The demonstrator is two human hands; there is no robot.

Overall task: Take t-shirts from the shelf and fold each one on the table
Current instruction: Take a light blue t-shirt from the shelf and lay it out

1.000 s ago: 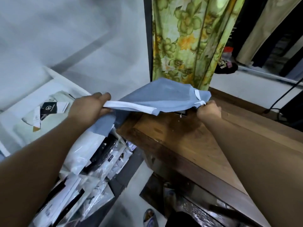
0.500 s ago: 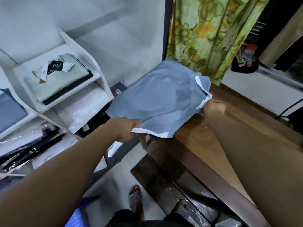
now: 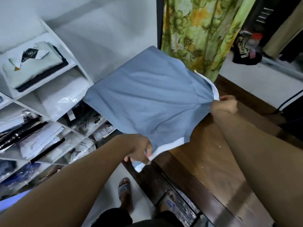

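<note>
I look down at my two bare forearms reaching forward; between them I hold a blue-grey t-shirt [image 3: 147, 102] with white trim, spread out flat in the air; my left hand [image 3: 139, 150] pinches its near white-edged corner, fingers curled round the cloth; my right hand [image 3: 225, 104] is clenched on the far white-edged corner, at the right; the t-shirt hangs partly over the left end of the brown wooden worktop [image 3: 209, 154] and partly over the gap beside it; I cannot tell whether the cloth touches the wood; to the left stands a white shelf [image 3: 78, 69] of square compartments; the upper one holds a folded pale green shirt [image 3: 31, 69] with a black tag; lower ones hold shirts in clear plastic bags [image 3: 37, 140]; behind the t-shirt hangs a green and yellow floral curtain [image 3: 196, 30]; below, my feet in sandals [image 3: 124, 189] stand on a pale floor.
</note>
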